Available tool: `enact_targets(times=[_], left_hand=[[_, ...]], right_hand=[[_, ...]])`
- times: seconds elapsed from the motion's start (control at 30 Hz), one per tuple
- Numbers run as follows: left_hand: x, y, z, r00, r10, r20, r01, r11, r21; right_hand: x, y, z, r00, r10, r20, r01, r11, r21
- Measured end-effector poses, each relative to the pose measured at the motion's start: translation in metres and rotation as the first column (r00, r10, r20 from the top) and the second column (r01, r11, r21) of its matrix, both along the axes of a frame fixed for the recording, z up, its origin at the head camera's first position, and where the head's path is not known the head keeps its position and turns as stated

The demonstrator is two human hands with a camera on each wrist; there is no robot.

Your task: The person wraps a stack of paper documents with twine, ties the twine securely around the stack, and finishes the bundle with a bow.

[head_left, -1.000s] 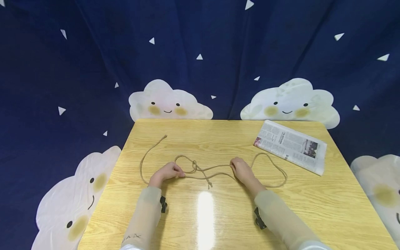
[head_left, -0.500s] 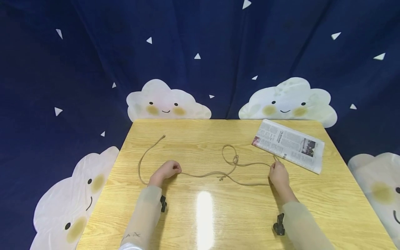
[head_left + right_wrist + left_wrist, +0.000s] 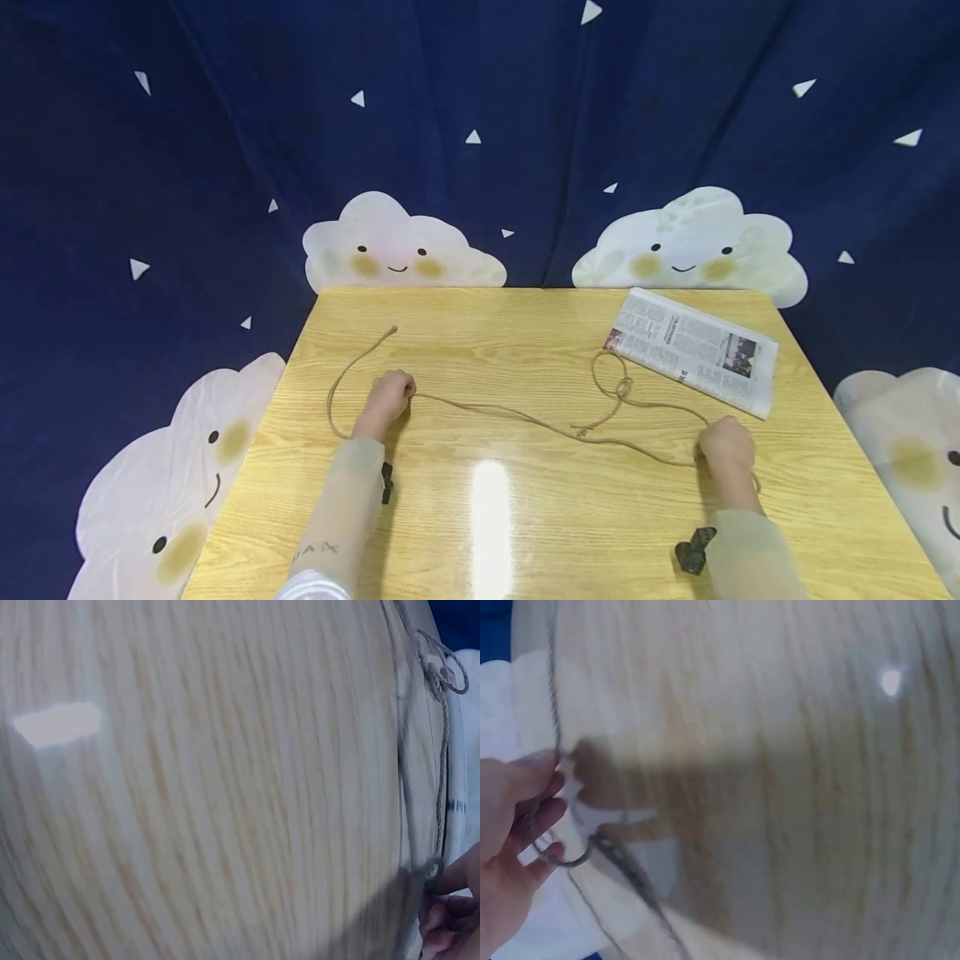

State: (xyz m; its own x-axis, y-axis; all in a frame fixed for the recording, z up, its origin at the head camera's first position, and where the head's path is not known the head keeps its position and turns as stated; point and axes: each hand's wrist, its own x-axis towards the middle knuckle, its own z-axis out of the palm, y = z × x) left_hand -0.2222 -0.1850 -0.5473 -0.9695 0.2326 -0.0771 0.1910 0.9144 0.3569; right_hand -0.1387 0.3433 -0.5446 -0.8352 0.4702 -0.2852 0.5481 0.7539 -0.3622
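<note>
A thin brown rope [image 3: 467, 407] stretches across the wooden table between the two hands. The left hand [image 3: 388, 395] pinches it on the left; in the left wrist view, the rope [image 3: 553, 690] passes between thumb and fingers of that hand [image 3: 517, 840] and curves below them. On the right, the right hand [image 3: 727, 452] grips two strands, with a short bit showing beyond the hand. A loop with a knot [image 3: 624, 387] lies left of this hand, and its frayed tail crosses the lower strand. The right wrist view shows only part of the right hand [image 3: 456, 907].
A folded newspaper [image 3: 697, 352] lies at the table's back right, close to the rope's loop. The rope's far-left end [image 3: 393, 330] curves over the table [image 3: 585, 517]. Behind the table hangs a dark blue curtain [image 3: 420, 100] with cloud faces.
The right hand has moved right and then nearer the table's front, drawing the knot and loop rightward. The left hand has shifted slightly left and back. The newspaper stays put.
</note>
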Motion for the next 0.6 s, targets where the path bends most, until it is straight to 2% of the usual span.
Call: enact_targets(times=[0.13, 0.27, 0.33, 0.4, 0.43, 0.5, 0.57, 0.6], left_hand=[[0.0, -0.007, -0.005, 0.994, 0.049, -0.093, -0.053, 0.998, -0.041], [0.001, -0.01, -0.011, 0.984, 0.064, -0.168, -0.07, 0.997, -0.027], [0.001, -0.008, -0.013, 0.977, 0.059, -0.206, -0.061, 0.998, 0.0], [0.0, -0.002, -0.013, 0.975, 0.029, -0.222, -0.024, 0.999, 0.025], [0.0, 0.002, -0.011, 0.974, 0.009, -0.224, 0.001, 0.999, 0.044], [-0.002, 0.014, -0.009, 0.974, -0.044, -0.22, 0.063, 0.995, 0.082], [-0.002, 0.027, -0.007, 0.972, -0.112, -0.206, 0.133, 0.987, 0.09], [-0.001, 0.034, -0.006, 0.967, -0.15, -0.206, 0.172, 0.98, 0.095]], right_hand=[[0.004, 0.007, 0.001, 1.0, -0.012, -0.017, 0.012, 1.0, 0.008], [0.005, 0.009, -0.002, 0.999, -0.026, -0.03, 0.027, 1.0, 0.016], [0.005, 0.008, -0.003, 0.997, -0.035, -0.063, 0.036, 0.999, 0.017], [0.003, 0.002, -0.005, 0.989, -0.053, -0.14, 0.055, 0.998, 0.015], [0.001, -0.002, -0.005, 0.977, -0.05, -0.207, 0.054, 0.998, 0.016], [-0.004, -0.013, -0.006, 0.934, 0.005, -0.357, 0.003, 1.0, 0.022], [-0.012, -0.025, -0.007, 0.883, 0.135, -0.449, -0.127, 0.991, 0.047], [-0.016, -0.03, -0.007, 0.851, 0.221, -0.477, -0.218, 0.974, 0.062]])
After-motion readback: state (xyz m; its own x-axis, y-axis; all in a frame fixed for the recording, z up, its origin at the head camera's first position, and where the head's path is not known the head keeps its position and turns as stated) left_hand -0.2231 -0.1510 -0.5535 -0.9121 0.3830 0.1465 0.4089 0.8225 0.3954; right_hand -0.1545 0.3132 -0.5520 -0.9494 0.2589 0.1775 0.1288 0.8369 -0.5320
